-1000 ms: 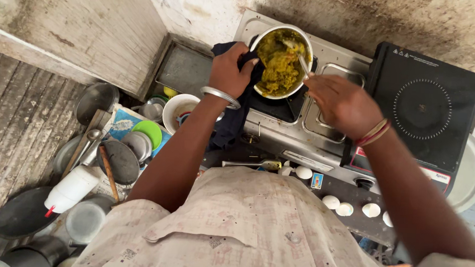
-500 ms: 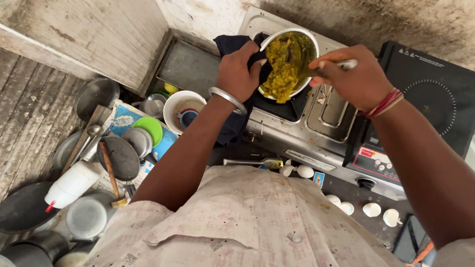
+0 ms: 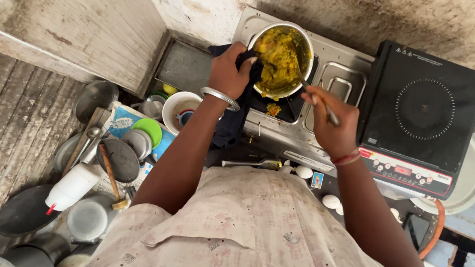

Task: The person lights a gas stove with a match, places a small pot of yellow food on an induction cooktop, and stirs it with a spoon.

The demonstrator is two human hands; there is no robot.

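A steel pot (image 3: pixel 308 43) full of yellow-green cooked food stands on a steel gas stove (image 3: pixel 339 85). My left hand (image 3: pixel 229 71), with a metal bangle on the wrist, grips the pot's left rim through a dark blue cloth (image 3: pixel 233 119). My right hand (image 3: pixel 331 120) holds a metal spoon (image 3: pixel 306 84) whose tip is in the food. A bit of food (image 3: pixel 272 108) lies spilled on the stove below the pot.
A black induction cooktop (image 3: pixel 423 114) sits to the right of the stove. Left and below are a white bowl (image 3: pixel 177 109), a green lid (image 3: pixel 148 131), a white bottle (image 3: pixel 72 186), dark pans (image 3: pixel 21 214) and several steel dishes. Eggs (image 3: pixel 304 171) lie by the stove's front.
The view has shifted. My right hand has dropped from above the pot's right side to below it, still holding the spoon in the food. My left hand keeps its grip.
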